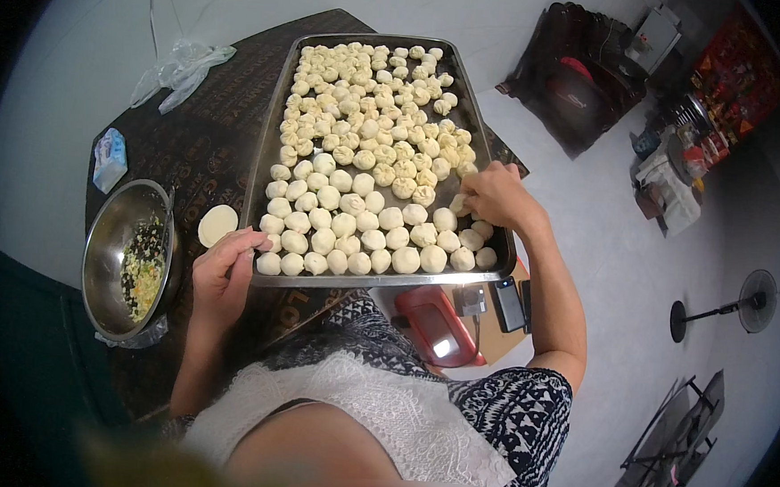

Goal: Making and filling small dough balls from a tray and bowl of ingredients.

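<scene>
A large metal tray (334, 281) holds many rows of small round dough buns (366, 160), some pleated and yellowish, others smoother and whiter. My left hand (222, 275) is at the tray's near left corner, its fingers on the rim beside the buns. Over the right side of the tray, my right hand (498, 195) has its fingers closed around a bun (460, 205); whether the bun is lifted cannot be told. A flat round dough wrapper (218, 225) lies on the dark table just left of the tray.
A steel bowl (97, 259) with chopped filling stands at the left, near a tissue pack (110, 159). A clear plastic bag (185, 73) lies at the far left edge. Below the tray's right corner are a red-framed device (440, 323) and a phone (508, 305).
</scene>
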Demonstrator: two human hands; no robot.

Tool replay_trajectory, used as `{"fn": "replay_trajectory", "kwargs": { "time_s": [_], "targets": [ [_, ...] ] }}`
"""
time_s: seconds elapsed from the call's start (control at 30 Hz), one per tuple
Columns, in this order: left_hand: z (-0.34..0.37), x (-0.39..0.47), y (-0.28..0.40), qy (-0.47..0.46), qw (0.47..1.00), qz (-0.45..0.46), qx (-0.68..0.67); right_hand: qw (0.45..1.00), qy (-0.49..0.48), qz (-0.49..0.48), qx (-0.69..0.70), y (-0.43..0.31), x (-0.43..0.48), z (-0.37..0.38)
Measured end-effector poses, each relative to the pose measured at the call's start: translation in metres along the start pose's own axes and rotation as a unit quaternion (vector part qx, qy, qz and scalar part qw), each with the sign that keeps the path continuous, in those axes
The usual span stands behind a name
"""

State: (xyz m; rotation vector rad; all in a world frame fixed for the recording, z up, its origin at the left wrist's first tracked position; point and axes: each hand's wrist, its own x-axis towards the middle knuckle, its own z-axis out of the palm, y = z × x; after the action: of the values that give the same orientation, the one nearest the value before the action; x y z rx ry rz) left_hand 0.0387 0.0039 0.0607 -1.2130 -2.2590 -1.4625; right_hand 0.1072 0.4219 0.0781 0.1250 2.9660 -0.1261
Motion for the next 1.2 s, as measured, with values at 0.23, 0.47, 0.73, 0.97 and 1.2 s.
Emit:
{"fn": "replay_trajectory", "kwargs": {
  "time_s": [0.23,0.47,0.73,0.97,1.2],
  "targets": [
    [-0.001,-0.001,-0.001,0.001,1.0,0.004,0.003,0.998,0.049,0.006,0.025,-0.002,-0.008,-0.008],
    [0.0,-0.001,-0.001,-0.002,1.0,0.006,0.005,0.996,0.037,-0.024,0.08,-0.003,-0.009,-0.005],
    [0.0,-0.001,-0.001,0.0,1.0,-0.003,-0.001,0.997,0.025,-0.042,0.066,-0.003,-0.005,-0.006],
    [-0.001,-0.001,0.001,-0.004,1.0,-0.006,0.003,0.985,0.115,-0.117,0.051,-0.013,0.008,0.001],
    [-0.002,0.0,0.003,-0.002,1.0,-0.007,-0.007,0.977,0.107,-0.164,0.086,-0.032,0.023,0.008]
  ]
}}
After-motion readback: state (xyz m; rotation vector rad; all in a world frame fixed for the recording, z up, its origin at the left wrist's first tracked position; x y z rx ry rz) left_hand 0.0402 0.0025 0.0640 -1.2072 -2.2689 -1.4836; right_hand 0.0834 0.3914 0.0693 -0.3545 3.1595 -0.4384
